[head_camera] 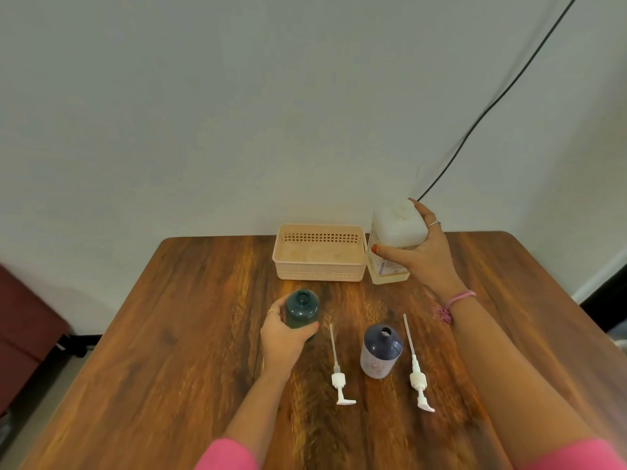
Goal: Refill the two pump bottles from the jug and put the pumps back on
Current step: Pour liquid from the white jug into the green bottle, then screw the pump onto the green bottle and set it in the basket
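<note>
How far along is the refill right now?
Done: both pumps lie off on the table, both bottles open. In hand: left hand holds the teal bottle; right hand grips the jug. Left: pouring, including the dark bottle, then refitting pumps.

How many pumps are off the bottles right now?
2. The left pump lies flat on the table between the teal bottle and the dark bottle. The right pump lies just right of the dark bottle. None appear hidden.
</note>
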A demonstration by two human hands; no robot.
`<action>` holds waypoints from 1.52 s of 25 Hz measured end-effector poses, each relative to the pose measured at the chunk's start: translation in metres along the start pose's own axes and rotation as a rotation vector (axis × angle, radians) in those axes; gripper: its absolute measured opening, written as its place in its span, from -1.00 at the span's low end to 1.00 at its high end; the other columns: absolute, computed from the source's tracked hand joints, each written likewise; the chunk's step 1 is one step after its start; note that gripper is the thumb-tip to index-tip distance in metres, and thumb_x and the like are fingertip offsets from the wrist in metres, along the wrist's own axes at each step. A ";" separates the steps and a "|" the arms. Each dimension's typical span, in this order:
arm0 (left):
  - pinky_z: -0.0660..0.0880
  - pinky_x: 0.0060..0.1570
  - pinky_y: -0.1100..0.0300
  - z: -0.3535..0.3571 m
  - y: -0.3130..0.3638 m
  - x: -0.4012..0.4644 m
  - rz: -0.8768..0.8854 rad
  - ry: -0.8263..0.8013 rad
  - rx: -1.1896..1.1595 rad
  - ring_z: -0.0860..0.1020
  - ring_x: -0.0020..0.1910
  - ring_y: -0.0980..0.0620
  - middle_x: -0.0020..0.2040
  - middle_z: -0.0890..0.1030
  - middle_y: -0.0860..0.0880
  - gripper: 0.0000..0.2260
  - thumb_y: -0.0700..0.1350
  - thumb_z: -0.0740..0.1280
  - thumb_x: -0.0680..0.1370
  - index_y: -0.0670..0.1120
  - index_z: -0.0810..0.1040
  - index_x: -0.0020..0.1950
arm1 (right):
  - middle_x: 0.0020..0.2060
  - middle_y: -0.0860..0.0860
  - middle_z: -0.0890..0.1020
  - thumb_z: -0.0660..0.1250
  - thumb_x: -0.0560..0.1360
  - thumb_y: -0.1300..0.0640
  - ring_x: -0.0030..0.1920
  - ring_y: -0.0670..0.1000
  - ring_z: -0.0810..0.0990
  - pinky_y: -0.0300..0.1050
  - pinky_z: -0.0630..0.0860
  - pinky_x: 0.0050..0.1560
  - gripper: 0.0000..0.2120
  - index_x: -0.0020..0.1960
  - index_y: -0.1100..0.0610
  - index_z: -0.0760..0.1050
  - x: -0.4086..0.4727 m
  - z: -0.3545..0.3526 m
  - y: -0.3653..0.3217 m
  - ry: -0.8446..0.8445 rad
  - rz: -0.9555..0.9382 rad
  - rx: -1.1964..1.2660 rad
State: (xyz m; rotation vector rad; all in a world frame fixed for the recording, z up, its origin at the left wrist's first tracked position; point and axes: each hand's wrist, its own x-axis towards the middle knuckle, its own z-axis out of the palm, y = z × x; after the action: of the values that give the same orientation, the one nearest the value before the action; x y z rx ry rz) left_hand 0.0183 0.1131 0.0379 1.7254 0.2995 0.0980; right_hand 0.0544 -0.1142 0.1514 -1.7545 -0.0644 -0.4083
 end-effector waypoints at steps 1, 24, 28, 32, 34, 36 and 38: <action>0.37 0.07 0.24 0.002 -0.007 -0.001 -0.022 0.008 0.010 0.45 0.10 0.12 0.07 0.50 0.10 -0.40 -0.26 0.57 0.28 -0.05 0.46 0.27 | 0.18 -0.05 0.46 0.61 0.19 0.24 0.14 -0.05 0.53 -0.30 0.59 -0.15 -0.11 0.39 -0.03 0.24 -0.002 -0.002 0.004 0.006 0.008 -0.003; 0.38 0.28 0.09 0.023 -0.076 0.002 -0.137 0.029 0.152 0.43 0.32 -0.11 0.32 0.48 -0.11 -0.21 -0.26 0.58 0.26 -0.14 0.30 0.42 | 0.15 -0.11 0.46 0.59 0.23 0.24 0.14 -0.07 0.51 -0.35 0.55 -0.14 -0.15 0.40 0.02 0.23 -0.031 -0.050 0.053 0.096 0.062 -0.108; 0.30 0.38 0.00 0.022 -0.084 -0.010 -0.149 0.066 0.198 0.31 0.42 -0.14 0.44 0.33 -0.16 -0.12 -0.22 0.57 0.29 -0.18 0.17 0.50 | 0.19 -0.10 0.45 0.58 0.25 0.22 0.17 -0.05 0.50 -0.22 0.58 -0.02 -0.13 0.42 -0.01 0.20 -0.040 -0.075 0.067 0.110 0.091 -0.109; 0.33 0.37 -0.03 0.024 -0.091 -0.024 -0.158 0.095 0.243 0.32 0.41 -0.14 0.44 0.31 -0.18 -0.15 -0.17 0.57 0.31 -0.18 0.19 0.49 | 0.28 -0.02 0.42 0.58 0.25 0.14 0.23 0.01 0.47 -0.08 0.58 0.05 -0.12 0.43 -0.10 0.19 -0.055 -0.106 0.093 0.112 0.155 -0.135; 0.33 0.36 -0.05 0.027 -0.092 -0.031 -0.180 0.119 0.243 0.32 0.41 -0.15 0.45 0.30 -0.17 -0.14 -0.15 0.57 0.32 -0.16 0.16 0.49 | 0.29 -0.03 0.43 0.58 0.25 0.11 0.23 0.01 0.47 -0.09 0.59 0.04 -0.11 0.44 -0.11 0.18 -0.065 -0.117 0.109 0.112 0.206 -0.155; 0.32 0.37 -0.04 0.031 -0.092 -0.040 -0.195 0.144 0.235 0.31 0.42 -0.15 0.46 0.29 -0.18 -0.13 -0.16 0.56 0.33 -0.17 0.15 0.50 | 0.30 -0.02 0.41 0.57 0.27 0.13 0.23 0.00 0.46 -0.22 0.56 -0.02 -0.11 0.45 -0.07 0.16 -0.076 -0.125 0.124 0.120 0.267 -0.201; 0.31 0.38 -0.05 0.035 -0.091 -0.048 -0.203 0.166 0.224 0.31 0.43 -0.16 0.46 0.30 -0.18 -0.13 -0.16 0.56 0.33 -0.17 0.13 0.51 | 0.31 0.01 0.39 0.57 0.28 0.15 0.23 0.02 0.43 -0.30 0.53 -0.08 -0.11 0.46 -0.03 0.15 -0.086 -0.129 0.139 0.125 0.315 -0.243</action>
State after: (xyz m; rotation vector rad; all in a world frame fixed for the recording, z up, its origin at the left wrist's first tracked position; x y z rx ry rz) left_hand -0.0326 0.0804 -0.0524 1.9008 0.6264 0.0605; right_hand -0.0198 -0.2538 0.0162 -1.9330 0.3604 -0.3017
